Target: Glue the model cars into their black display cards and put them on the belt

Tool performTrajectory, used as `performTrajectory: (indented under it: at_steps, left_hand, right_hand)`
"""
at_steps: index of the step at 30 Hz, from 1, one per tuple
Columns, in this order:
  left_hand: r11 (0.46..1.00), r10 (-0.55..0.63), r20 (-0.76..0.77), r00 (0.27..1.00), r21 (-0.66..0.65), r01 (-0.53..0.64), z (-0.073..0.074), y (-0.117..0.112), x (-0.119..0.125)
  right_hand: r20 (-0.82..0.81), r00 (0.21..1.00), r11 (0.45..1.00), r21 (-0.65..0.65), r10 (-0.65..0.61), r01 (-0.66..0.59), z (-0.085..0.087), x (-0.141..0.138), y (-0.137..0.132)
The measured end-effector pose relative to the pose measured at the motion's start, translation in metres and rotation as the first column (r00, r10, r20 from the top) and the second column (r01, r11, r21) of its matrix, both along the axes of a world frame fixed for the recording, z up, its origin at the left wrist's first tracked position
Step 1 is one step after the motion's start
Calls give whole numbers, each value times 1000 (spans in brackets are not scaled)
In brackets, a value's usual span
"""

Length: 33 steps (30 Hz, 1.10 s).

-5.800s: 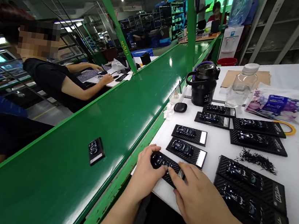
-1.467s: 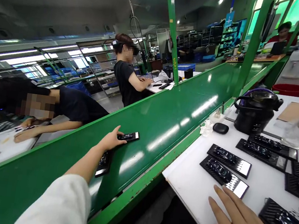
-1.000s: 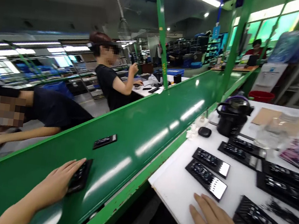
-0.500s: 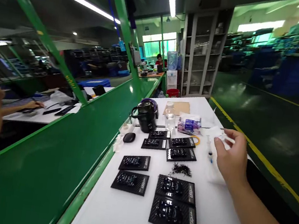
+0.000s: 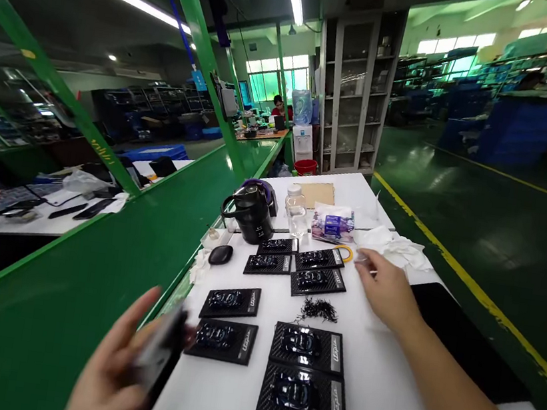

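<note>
1. Left hand (image 5: pixel 106 364): closed round a blurred plate (image 5: pixel 159 355), steeply tilted.
2. Right hand (image 5: pixel 388 291): pinching a small pale item (image 5: pixel 360 257).
3. Model cars (image 5: pixel 296 393) on black bases (image 5: pixel 269 409): between both grips.
4. Yellow ring (image 5: pixel 349 253): just beside the right-hand pinch.

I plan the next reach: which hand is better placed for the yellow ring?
Probably the right hand, beside the yellow ring, though it seems to pinch something small; the left hand is farther, holding a blurred flat thing.
</note>
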<state>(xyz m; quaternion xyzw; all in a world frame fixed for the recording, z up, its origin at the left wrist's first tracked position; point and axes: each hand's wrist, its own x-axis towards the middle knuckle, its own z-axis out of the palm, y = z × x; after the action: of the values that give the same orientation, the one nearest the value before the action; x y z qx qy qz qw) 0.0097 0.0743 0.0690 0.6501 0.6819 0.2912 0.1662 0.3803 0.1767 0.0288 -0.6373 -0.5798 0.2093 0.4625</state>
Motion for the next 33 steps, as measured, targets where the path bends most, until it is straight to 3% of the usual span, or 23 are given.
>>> performTrajectory:
  at_steps: [2,4,5,7,9,10,11,13,14,16,18,20,24,33]
  left_hand:
    - [978,-156,34,987,148,149,11,17,28]
    - [867,-404,-173,898,241,436,17,43,57]
    - [799,-475,-255,843,276,534,18,56,69]
    - [713,-529,-338,778,320,624,13,76,84]
    - [691,-541,-312,781,364,625,4,84,88]
    - [694,-544,-280,791,380,612,-1,84,87]
    - [698,-546,-247,801,394,597,-6,82,86]
    - [704,-540,-193,819,430,565,-12,75,84]
    - [703,-534,-171,828,454,548,-13,71,84]
    - [704,-517,-131,846,498,506,-14,66,85]
    - [713,-498,-86,863,526,464,-14,64,87]
    - [726,-480,-57,875,534,433,-13,63,88]
    - [738,-463,-58,884,528,421,-14,62,87]
    - [771,-442,-47,896,491,406,-14,59,89]
  right_hand:
    - [-41,996,996,24,-83,84,-5,6,5]
    - [-76,992,995,-6,-97,96,-10,13,9]
    - [-89,993,996,-33,-83,80,-10,16,11]
    - [-127,990,997,-57,-64,57,-2,16,9]
    - [-315,949,1000,14,-18,24,22,5,1]
    - [-499,865,995,97,54,-6,38,-5,-5]
    - [-668,717,977,187,202,-101,56,-19,-11]
    - [-783,391,866,361,484,-347,90,-50,-21]
    - [-787,257,795,423,560,-435,103,-66,-24]
    - [-762,51,642,504,645,-578,114,-93,-25]
    - [-737,-68,536,549,673,-641,110,-110,-22]
    - [-729,-118,503,571,675,-648,97,-117,-16]
    - [-736,-131,508,572,664,-644,79,-119,-11]
    - [-732,-76,518,548,678,-657,78,-121,-9]
